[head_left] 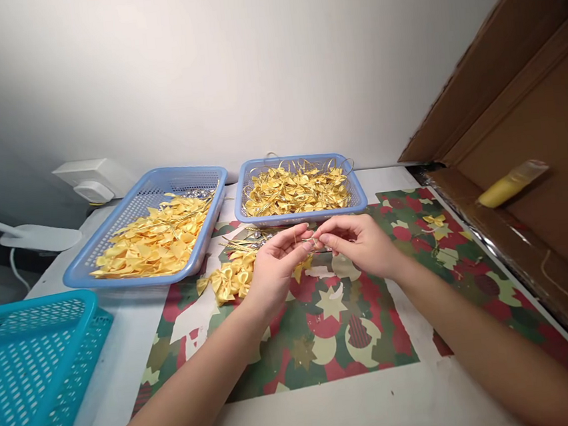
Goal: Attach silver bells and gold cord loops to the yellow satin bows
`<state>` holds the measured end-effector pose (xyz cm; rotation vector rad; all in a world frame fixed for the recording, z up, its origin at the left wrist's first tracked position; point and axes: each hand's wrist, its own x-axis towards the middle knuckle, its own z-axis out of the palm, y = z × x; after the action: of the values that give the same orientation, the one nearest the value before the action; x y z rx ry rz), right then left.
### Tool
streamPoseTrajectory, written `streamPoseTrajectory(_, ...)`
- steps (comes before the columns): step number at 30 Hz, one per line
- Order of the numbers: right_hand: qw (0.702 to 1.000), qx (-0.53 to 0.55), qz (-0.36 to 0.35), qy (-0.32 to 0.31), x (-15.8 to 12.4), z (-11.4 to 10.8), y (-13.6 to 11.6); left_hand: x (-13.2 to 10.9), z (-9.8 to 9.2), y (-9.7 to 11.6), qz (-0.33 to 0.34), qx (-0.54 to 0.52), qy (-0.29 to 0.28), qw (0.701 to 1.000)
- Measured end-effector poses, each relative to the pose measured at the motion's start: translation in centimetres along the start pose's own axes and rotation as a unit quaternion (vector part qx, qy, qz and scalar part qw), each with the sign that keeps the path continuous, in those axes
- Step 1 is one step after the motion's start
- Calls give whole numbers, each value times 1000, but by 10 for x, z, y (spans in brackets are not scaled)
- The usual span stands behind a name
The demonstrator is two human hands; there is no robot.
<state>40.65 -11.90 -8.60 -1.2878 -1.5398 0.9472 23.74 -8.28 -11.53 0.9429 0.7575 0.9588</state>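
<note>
Gold cord (307,240), pinched in the fingertips of left hand (279,257) and right hand (360,240) over the far part of the mat (328,363) — likely light, flexible, slippery — is best held near its ends.

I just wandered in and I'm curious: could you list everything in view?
Wall: one, white, behind
Table: one, white, underneath
Patterned paper: count unclear, red, green, cream, on table
Blue baskets: two, blue, back
Teal basket: one, teal, front left
Bows: countless, yellow, in blue baskets and on patterned paper
Wires: many, gold, among bows
Silvery pieces: several, silver, near wires
Cardboard: count unclear, brown, right
Tube-like item: one, yellow and clear, against cardboard
Lamp-like stand: one, white, left
Box: one, white, back left
Left hand: one, bare, centre, pinching thin gold strand
Right hand: one, bare, centre, pinching thin gold strand
</note>
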Motion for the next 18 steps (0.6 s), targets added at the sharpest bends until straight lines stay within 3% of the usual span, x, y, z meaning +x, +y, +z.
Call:
streamPoseTrajectory(6,995,-24,-31,89,0,2,-3,-8,-1,6,87,192,-66,975)
streamPoseTrajectory(9,995,-43,-47,73,-1,2,-6,-9,-1,7,120,247,-89,958)
streamPoseTrajectory(14,994,-74,-81,15,-4,4,-13,-9,-1,8,103,294,-118,943)
streamPoseTrajectory(18,995,-76,-63,28,-6,7,-12,-9,0,8,45,256,-125,958)
